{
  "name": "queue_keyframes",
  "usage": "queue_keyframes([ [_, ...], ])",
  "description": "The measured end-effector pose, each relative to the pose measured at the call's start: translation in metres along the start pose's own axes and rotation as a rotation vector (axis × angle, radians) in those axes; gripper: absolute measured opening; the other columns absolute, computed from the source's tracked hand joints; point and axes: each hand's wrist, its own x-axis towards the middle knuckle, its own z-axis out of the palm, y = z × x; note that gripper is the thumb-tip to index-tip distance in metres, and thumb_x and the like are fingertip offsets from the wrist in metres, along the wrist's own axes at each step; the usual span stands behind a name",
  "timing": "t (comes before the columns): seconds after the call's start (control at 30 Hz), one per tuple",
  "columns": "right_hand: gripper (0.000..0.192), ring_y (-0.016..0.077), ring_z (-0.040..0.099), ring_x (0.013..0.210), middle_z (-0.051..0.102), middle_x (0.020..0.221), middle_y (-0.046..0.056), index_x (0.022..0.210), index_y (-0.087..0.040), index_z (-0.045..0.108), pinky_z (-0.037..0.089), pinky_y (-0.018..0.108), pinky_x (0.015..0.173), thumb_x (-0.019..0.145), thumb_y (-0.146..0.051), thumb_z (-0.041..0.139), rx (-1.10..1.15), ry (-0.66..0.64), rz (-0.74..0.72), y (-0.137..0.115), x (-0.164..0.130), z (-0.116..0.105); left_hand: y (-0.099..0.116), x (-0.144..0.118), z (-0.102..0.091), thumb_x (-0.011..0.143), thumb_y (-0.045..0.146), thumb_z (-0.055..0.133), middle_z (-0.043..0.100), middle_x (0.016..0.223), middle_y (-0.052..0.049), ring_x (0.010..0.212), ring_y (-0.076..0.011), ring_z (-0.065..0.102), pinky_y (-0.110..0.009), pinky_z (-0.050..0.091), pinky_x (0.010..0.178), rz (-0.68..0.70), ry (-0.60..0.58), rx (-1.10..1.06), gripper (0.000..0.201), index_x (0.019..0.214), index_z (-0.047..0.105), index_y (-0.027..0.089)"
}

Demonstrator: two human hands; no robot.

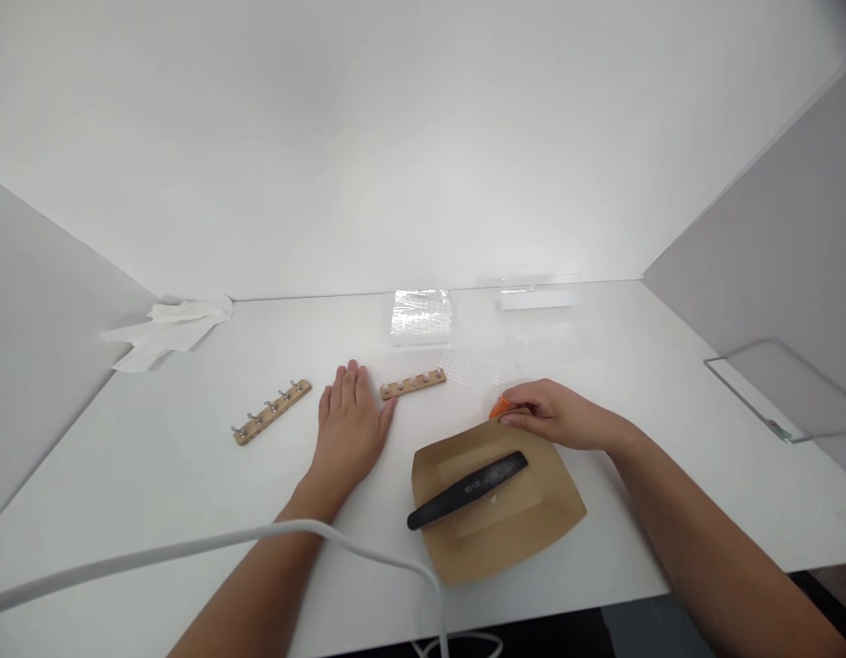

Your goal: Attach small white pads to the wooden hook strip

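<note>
My left hand [350, 422] lies flat on the white table [190, 493], fingers together, thumb tip just beside the near wooden hook rack [413, 384]. My right hand [553, 416] pinches a small orange piece [500, 408] at the far edge of the brown paper tray [495, 521]. A black nail file [468, 489] lies in the tray, untouched. I'd keep the pinch firm on the orange bit, since little of it shows, and keep the left palm down for steadiness. A second hook rack [272, 411] sits left, well apart
</note>
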Motion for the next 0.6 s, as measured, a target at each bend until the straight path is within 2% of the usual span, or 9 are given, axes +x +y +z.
queue_keyframes([
  [0.07,0.036,0.0194,0.063,0.077,0.073,0.092,0.003,0.106,-0.028,0.078,0.048,0.031,0.066,0.103,-0.056,0.056,-0.003,0.008,0.004,0.001,0.000,0.000,0.000,-0.004,0.003,0.105,0.051,0.043,0.032,0.170,-0.029,0.160,-0.0438,0.028,-0.066,0.028,0.127,-0.007,-0.038,0.036,0.071,0.158,0.041,0.004],
  [0.17,0.033,0.0201,0.065,0.081,0.074,0.094,0.003,0.105,-0.027,0.077,0.049,0.031,0.069,0.103,-0.054,0.056,-0.021,0.054,-0.002,0.003,0.003,0.004,0.001,-0.007,0.003,0.105,0.055,0.039,0.027,0.172,-0.027,0.162,-0.0419,0.025,-0.065,0.027,0.127,0.000,-0.081,0.070,0.076,0.161,0.038,0.005],
  [0.3,0.028,0.0205,0.066,0.083,0.074,0.093,0.002,0.099,-0.027,0.074,0.051,0.032,0.070,0.103,-0.048,0.057,-0.079,0.236,-0.003,0.005,0.013,0.017,0.003,-0.007,-0.005,0.106,0.054,0.036,0.025,0.173,-0.025,0.162,-0.0397,0.025,-0.061,0.027,0.129,-0.011,-0.139,0.167,0.077,0.162,0.036,0.001],
  [0.4,0.026,0.0206,0.066,0.079,0.074,0.092,0.002,0.112,-0.029,0.071,0.053,0.033,0.067,0.102,-0.048,0.057,-0.114,0.340,0.012,0.005,0.018,0.022,0.004,-0.006,-0.013,0.106,0.045,0.035,0.025,0.174,-0.022,0.162,-0.0379,0.025,-0.058,0.027,0.129,-0.009,-0.200,0.227,0.071,0.162,0.037,0.001],
  [0.5,0.033,0.0219,0.071,0.086,0.075,0.106,0.005,0.127,-0.030,0.065,0.059,0.036,0.074,0.101,-0.050,0.059,-0.096,0.427,-0.027,0.005,0.013,0.014,0.002,-0.005,-0.019,0.105,0.040,0.038,0.026,0.174,-0.019,0.162,-0.0361,0.028,-0.057,0.028,0.128,-0.015,-0.244,0.238,0.067,0.162,0.038,0.005],
  [0.53,0.033,0.0227,0.072,0.091,0.075,0.112,0.006,0.127,-0.029,0.065,0.060,0.037,0.077,0.102,-0.050,0.059,-0.095,0.491,-0.041,0.007,0.010,0.008,0.001,-0.004,-0.020,0.105,0.040,0.039,0.028,0.174,-0.018,0.161,-0.0359,0.029,-0.058,0.028,0.128,-0.017,-0.238,0.233,0.065,0.161,0.040,0.008],
  [0.6,0.030,0.0238,0.074,0.096,0.075,0.114,0.007,0.125,-0.029,0.064,0.060,0.038,0.082,0.104,-0.048,0.056,-0.143,0.646,-0.023,0.013,0.003,-0.005,-0.001,-0.004,-0.023,0.105,0.041,0.041,0.036,0.171,-0.018,0.158,-0.0364,0.035,-0.060,0.025,0.127,-0.013,-0.196,0.215,0.060,0.157,0.048,0.013],
])
